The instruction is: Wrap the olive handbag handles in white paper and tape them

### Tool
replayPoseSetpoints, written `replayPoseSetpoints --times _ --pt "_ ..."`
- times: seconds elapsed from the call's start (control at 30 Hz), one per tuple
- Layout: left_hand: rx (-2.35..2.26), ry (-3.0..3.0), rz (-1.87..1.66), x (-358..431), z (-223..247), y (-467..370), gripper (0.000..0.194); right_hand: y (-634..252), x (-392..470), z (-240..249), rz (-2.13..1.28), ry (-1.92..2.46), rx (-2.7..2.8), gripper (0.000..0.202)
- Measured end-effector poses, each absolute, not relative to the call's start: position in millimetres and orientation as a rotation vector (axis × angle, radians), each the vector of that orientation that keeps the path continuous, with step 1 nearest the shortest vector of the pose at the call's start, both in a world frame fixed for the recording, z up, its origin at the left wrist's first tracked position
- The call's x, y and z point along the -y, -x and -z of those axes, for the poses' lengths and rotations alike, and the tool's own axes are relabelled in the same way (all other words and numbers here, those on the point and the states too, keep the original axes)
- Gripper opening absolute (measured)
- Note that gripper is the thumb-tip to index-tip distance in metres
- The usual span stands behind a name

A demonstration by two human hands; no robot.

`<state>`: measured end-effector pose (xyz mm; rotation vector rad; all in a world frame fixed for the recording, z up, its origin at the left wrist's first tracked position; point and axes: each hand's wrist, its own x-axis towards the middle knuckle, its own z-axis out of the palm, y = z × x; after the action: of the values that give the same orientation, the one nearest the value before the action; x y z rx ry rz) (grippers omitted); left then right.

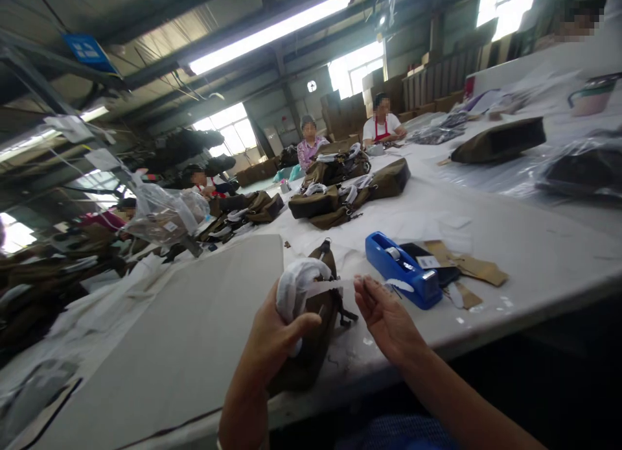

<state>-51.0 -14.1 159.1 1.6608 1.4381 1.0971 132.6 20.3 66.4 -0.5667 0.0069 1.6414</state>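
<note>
An olive-brown bag (311, 353) lies near the table's front edge, with dark straps or clips at its right side. My left hand (282, 327) is closed around a white-wrapped bundle (296, 284) on top of the bag, likely its handle under wrapping. A thin translucent strip of tape (335, 284) runs from that bundle to my right hand (381, 310), whose fingertips pinch its other end. Just right of my right hand sits a blue tape dispenser (405, 272).
Brown paper pieces and a dark tagged item (430, 262) lie beyond the dispenser. More olive bags (340, 190) are piled across the table. A bag (500, 142) and plastic sheets are at the right. A grey board (194, 327) covers the left. Several people sit farther back.
</note>
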Motion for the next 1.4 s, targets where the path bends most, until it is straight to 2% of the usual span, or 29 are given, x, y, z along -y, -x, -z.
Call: replayPoseSetpoints --times 0.1,0.2,0.27,0.37,0.47,0.63,0.77,0.83,1.03,1.13,1.27,1.4 --pt "-1.597 -1.598 -1.166 15 -153 51 0.048 -132 -15 -61 -1.687 0.579 0.055 0.043" --pt "-1.619 -1.519 -1.267 14 -146 56 0.045 -140 -12 -52 -1.592 0.664 0.326 0.047" --pt "-1.602 -1.482 -1.294 14 -144 60 0.046 -149 -11 -51 -1.231 0.808 0.601 0.052" --pt "-1.583 -1.454 -1.262 14 -143 60 0.046 -156 -8 -60 -0.484 0.935 1.131 0.05" --pt "-1.564 -1.462 -1.226 14 -144 56 0.044 -145 -4 -71 -0.101 0.76 1.645 0.047" --pt "-1.511 -1.446 -1.211 15 -143 58 0.04 -123 -4 -73 -0.154 0.748 1.744 0.033" --pt "-1.522 -1.377 -1.248 16 -142 62 0.042 -122 -3 -74 0.063 0.776 1.825 0.05" --pt "-1.51 -1.358 -1.263 16 -142 60 0.042 -121 -1 -76 0.131 0.764 1.815 0.044" --pt "-1.509 -1.375 -1.269 16 -139 60 0.041 -117 -3 -76 -0.048 0.798 1.688 0.026" --pt "-1.494 -1.418 -1.352 15 -135 68 0.04 -117 -3 -76 -0.452 0.955 1.577 0.019" --pt "-1.37 -1.387 -1.519 14 -129 72 0.048 -119 -4 -81 -1.157 0.96 1.428 0.028" --pt "-1.273 -1.16 -1.627 15 -132 64 0.065 -116 -6 -82 -1.483 0.866 1.335 0.039"
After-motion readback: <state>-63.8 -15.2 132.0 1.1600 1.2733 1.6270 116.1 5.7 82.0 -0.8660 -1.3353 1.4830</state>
